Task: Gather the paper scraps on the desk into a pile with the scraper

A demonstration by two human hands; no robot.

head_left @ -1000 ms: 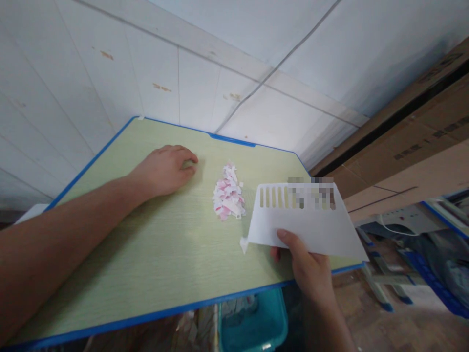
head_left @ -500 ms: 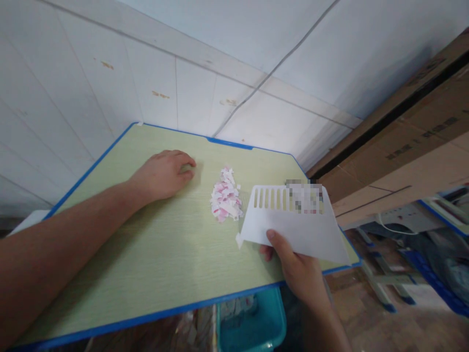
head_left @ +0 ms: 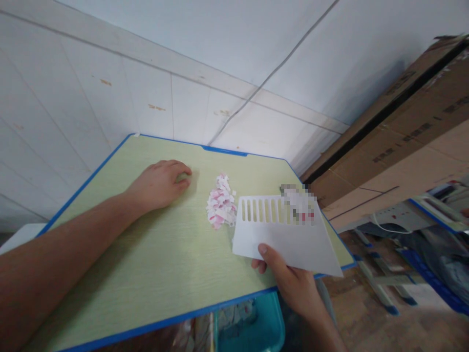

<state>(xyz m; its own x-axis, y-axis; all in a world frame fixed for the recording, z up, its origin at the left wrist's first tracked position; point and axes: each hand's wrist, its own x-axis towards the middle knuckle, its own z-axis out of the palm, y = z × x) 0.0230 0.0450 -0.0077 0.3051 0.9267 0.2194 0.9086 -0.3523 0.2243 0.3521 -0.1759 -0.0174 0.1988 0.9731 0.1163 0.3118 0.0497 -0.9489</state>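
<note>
My right hand (head_left: pixel 289 278) grips a white plastic scraper (head_left: pixel 278 239) by its near edge, thumb on top and fingers underneath. The scraper is a flat, flared sheet with a row of slots along its far side. Just left of its edge lies a small heap of torn pink and white paper scraps (head_left: pixel 222 205) on the pale green desk (head_left: pixel 164 264). To the left of the heap my left hand (head_left: pixel 161 183) rests on the desktop, fingers loosely curled, thumb and forefinger apart, with nothing between them. A pixelated small object (head_left: pixel 298 203) shows at the scraper's far right; its kind cannot be made out.
Below the desk's blue front edge hangs or stands a teal bin (head_left: pixel 264 322) with paper scraps inside. A white wall (head_left: pixel 139 93) with a grey cable (head_left: pixel 271 73) borders the far side. Large cardboard boxes (head_left: pixel 395 132) lean at the right.
The scraper has shifted slightly left, closer to the paper heap, and now covers the loose scrap seen at its corner. My left hand stays put. The view has tilted a little upward.
</note>
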